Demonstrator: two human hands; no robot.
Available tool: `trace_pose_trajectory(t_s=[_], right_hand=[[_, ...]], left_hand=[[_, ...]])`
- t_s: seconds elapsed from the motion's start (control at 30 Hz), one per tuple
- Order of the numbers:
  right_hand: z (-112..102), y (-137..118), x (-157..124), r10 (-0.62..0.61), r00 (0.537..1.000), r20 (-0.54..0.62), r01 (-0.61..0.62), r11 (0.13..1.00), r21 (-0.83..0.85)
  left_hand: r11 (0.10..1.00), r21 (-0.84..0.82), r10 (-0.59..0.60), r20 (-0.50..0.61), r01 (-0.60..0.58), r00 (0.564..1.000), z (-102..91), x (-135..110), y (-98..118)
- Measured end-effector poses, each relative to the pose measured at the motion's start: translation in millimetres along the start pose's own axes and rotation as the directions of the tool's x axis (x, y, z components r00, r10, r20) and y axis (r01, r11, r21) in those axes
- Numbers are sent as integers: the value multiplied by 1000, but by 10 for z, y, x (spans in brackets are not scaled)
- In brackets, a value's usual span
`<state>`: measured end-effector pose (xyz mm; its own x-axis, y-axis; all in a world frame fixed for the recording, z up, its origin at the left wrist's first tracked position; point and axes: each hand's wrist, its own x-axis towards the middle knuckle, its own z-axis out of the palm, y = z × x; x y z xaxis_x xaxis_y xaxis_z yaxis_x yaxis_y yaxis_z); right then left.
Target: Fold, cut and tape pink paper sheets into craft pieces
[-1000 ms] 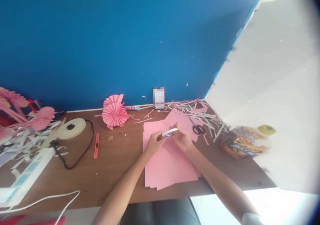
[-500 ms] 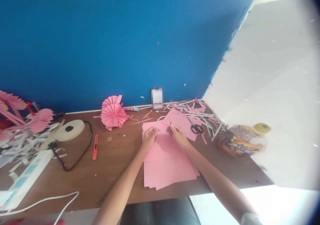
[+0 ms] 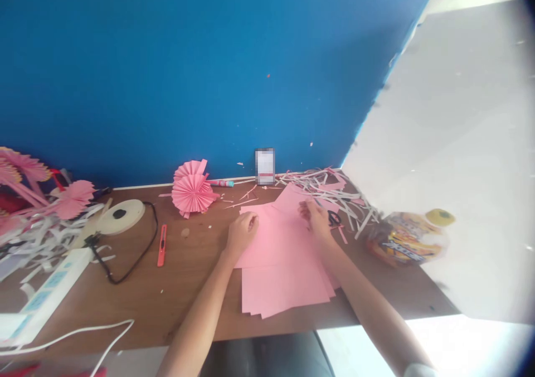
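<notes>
Left hand (image 3: 242,232), right hand (image 3: 316,218): grip unclear | sheets (image 3: 284,288) near front edge of tabletop (image 3: 188,293) | careless tug could spill them

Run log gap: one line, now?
left hand: over pink paper, left edge | right hand: beside scissors | cutter: on table

Hands, two: left hand (image 3: 243,232), right hand (image 3: 315,219). Pink sheets (image 3: 284,288) between them: several, exact count unclear. Scissors (image 3: 334,218) beside right hand: one pair. Paper strips (image 3: 334,190) beyond: many. Yellow-capped container (image 3: 407,243) rightward: one. Left of left hand: red cutter (image 3: 162,246), one; power strip (image 3: 52,293), one.
</notes>
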<state>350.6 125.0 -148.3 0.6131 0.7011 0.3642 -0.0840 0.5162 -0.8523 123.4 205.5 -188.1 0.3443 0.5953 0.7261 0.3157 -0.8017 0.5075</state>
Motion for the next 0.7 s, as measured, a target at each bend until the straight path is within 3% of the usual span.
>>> trace_pose_trajectory(t_s=[0.07,0.1,0.23,0.3,0.37,0.47,0.57,0.7], right_hand=[[-128,-38,112,39,986,-162,-6,980,201],[-187,-54,153,71,981,-182,-19,962,272],[-301,-54,202,180,979,-99,-143,942,302],[-273,-17,180,214,975,-65,-195,955,226],[-219,28,149,176,984,-36,-170,978,117],[-154,86,117,-31,999,-10,30,991,-132],[-148,129,109,-224,972,77,235,882,-409],[-179,173,108,-260,941,218,339,680,-650]], left_hand=[[990,96,97,67,-103,993,7,1,-19],[981,121,137,100,-149,986,24,1,-27],[943,184,225,254,-276,941,116,-13,-38],[933,200,233,302,-300,924,145,-24,-35],[930,203,235,315,-307,920,154,-30,-28],[925,206,248,306,-318,919,149,-27,-13],[921,205,259,309,-330,915,145,-19,11],[926,185,261,318,-329,912,145,-22,49]])
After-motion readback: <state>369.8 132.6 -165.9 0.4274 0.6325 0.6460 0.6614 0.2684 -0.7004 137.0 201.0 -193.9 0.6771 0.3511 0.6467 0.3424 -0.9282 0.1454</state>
